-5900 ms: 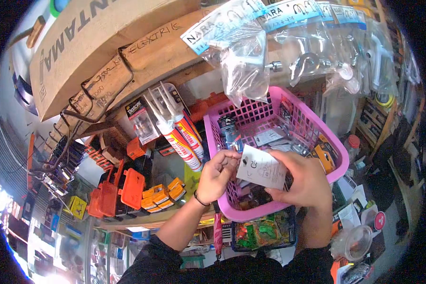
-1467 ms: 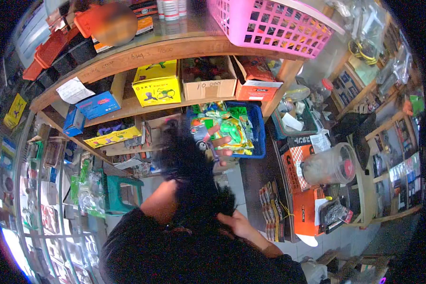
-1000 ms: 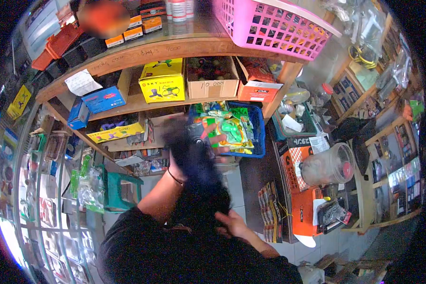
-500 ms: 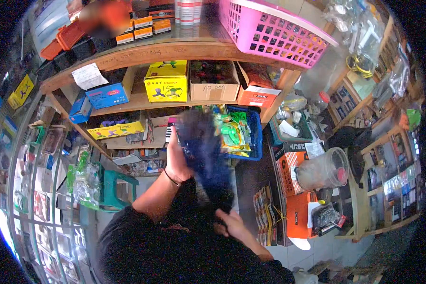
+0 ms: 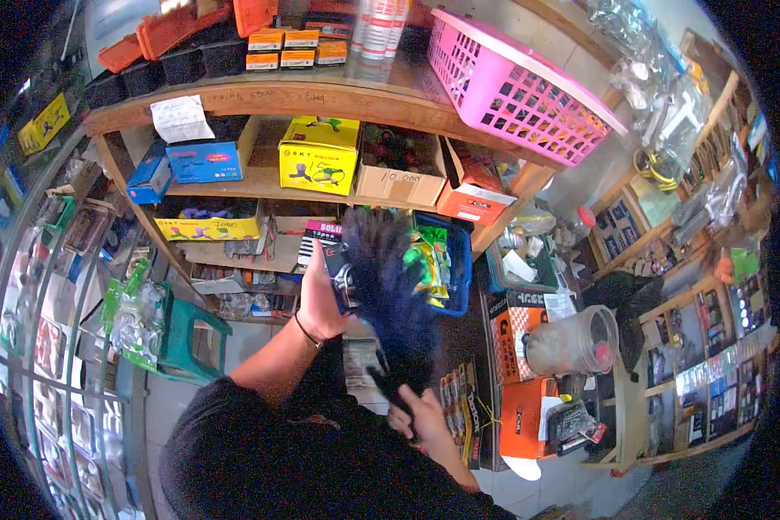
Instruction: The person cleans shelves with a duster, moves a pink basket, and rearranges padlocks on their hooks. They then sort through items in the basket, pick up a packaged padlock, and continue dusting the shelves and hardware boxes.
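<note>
In the middle of the head view, my right hand (image 5: 422,416) is closed around the dark handle of a feather duster (image 5: 396,286). Its bluish-black feathers point up and away from me, slightly blurred. My left hand (image 5: 322,299) grips the left side of a box (image 5: 327,230) with a pink top band, white and black stripes and printed lettering. The feathers lie against or just in front of this box and hide much of it. A dark band circles my left wrist.
Ahead stands a wooden shelf (image 5: 260,104) with a yellow box (image 5: 319,156), blue boxes and cartons. A pink basket (image 5: 520,87) sits on top. Right are a blue basket (image 5: 466,277), a clear plastic jar (image 5: 572,342) and an orange box (image 5: 524,420). A green stool (image 5: 191,334) stands left.
The feather duster has swept slightly right and lower along the box, its feathers less blurred now. More of the box's pink band shows. The view has shifted a little.
</note>
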`<state>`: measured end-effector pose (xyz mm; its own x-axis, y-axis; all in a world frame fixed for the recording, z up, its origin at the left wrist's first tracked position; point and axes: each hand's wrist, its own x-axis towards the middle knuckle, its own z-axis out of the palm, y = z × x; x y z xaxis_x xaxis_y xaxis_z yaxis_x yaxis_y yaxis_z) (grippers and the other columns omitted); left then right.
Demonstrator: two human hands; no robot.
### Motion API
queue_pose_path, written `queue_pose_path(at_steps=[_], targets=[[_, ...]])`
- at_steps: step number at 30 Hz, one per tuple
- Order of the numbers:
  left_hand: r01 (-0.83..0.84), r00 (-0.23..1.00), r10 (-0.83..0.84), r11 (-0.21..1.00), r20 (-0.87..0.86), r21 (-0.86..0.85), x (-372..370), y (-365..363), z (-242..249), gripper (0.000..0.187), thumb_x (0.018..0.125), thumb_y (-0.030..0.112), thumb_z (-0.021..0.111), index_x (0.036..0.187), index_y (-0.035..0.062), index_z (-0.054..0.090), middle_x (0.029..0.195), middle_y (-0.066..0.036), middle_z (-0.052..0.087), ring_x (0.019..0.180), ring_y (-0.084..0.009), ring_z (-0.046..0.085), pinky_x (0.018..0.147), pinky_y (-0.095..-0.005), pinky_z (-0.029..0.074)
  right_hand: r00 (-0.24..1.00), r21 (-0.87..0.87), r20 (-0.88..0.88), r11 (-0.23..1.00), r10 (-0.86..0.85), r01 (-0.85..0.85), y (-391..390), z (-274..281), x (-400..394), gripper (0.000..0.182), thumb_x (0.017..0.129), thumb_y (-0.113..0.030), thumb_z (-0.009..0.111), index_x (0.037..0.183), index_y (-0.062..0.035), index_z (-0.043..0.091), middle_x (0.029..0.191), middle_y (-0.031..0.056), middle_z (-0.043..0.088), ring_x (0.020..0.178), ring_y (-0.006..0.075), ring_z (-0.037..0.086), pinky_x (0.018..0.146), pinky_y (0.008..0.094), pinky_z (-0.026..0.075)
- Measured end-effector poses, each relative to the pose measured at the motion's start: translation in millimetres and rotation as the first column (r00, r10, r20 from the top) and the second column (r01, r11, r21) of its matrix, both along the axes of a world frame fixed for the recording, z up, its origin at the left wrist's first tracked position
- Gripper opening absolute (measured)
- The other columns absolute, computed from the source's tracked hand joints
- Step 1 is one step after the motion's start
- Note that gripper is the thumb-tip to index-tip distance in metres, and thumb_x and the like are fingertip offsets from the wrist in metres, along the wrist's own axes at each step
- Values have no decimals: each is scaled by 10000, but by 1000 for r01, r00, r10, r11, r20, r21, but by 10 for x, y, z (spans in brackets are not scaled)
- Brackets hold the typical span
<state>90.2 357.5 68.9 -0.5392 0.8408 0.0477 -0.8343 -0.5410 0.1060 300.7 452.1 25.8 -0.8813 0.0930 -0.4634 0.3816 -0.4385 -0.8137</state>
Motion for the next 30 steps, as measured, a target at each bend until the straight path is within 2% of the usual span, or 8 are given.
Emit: queue_pose_path(at_steps=[3, 9, 15, 17, 19, 20, 21, 30], targets=[[80, 958, -73, 997, -278, 13, -192, 76, -457, 658, 837, 566, 306, 1307, 106, 310, 1232, -117, 464, 1062, -342, 491, 883, -548, 364, 999, -11, 46, 1000, 25, -25, -121, -13, -17, 232, 862, -293, 512, 800, -75, 462, 529, 4, 451, 391, 89, 400, 329, 220, 294], [-15, 1000, 14, 996, 11, 92, -29, -7, -114, 708, 809, 551, 397, 1345, 128, 213, 1251, -134, 439, 1098, -352, 458, 925, -545, 326, 999, -69, -33, 998, -3, 1, -36, -52, -44, 223, 871, -306, 496, 815, -97, 443, 517, -6, 434, 386, 81, 384, 324, 219, 276], [36, 975, 4, 983, -220, 179, -32, 18, -360, 672, 810, 610, 307, 1324, 176, 286, 1301, -129, 379, 1131, -371, 410, 931, -556, 299, 998, 57, 45, 998, 33, -35, -22, 30, -4, 239, 881, -311, 479, 777, -103, 426, 536, -14, 447, 407, 76, 381, 342, 215, 261], [22, 996, -25, 999, 81, 40, 8, 21, -62, 673, 803, 614, 306, 1282, 144, 357, 1244, -149, 433, 1116, -342, 431, 913, -541, 330, 996, -79, -85, 996, 24, -31, 3, -85, 19, 249, 880, -311, 481, 760, -99, 430, 530, -15, 444, 399, 76, 385, 338, 215, 271], [44, 951, -7, 993, -309, 113, -15, 2, -254, 646, 818, 589, 301, 1277, 138, 357, 1243, -141, 434, 1097, -336, 448, 890, -546, 348, 988, -81, 15, 985, 152, -150, -65, -142, 39, 254, 883, -308, 472, 742, -100, 433, 509, -12, 436, 379, 81, 381, 335, 213, 278], [-64, 891, -71, 958, -448, -280, -139, 132, -410, 620, 829, 566, 299, 1281, 144, 345, 1250, -136, 429, 1072, -351, 463, 874, -570, 347, 986, -14, 47, 987, 163, -162, -101, -159, 46, 259, 890, -312, 456, 743, -99, 438, 488, -7, 426, 367, 85, 377, 335, 213, 281], [211, 969, -180, 958, -167, 193, -183, 126, -439, 652, 833, 528, 338, 1318, 98, 275, 1226, -140, 461, 1066, -377, 472, 879, -576, 353, 987, -15, 45, 988, 153, -152, -78, -123, 43, 259, 890, -312, 456, 743, -99, 438, 488, -7, 426, 367, 85, 377, 335, 213, 281], [132, 974, -99, 979, -203, 155, -84, 26, -326, 669, 832, 601, 253, 1299, 128, 336, 1250, -128, 437, 1090, -361, 450, 928, -533, 322, 995, 75, 92, 996, 49, -56, -101, 95, 15, 271, 903, -302, 421, 749, -82, 458, 481, -5, 395, 367, 92, 341, 345, 229, 257]])
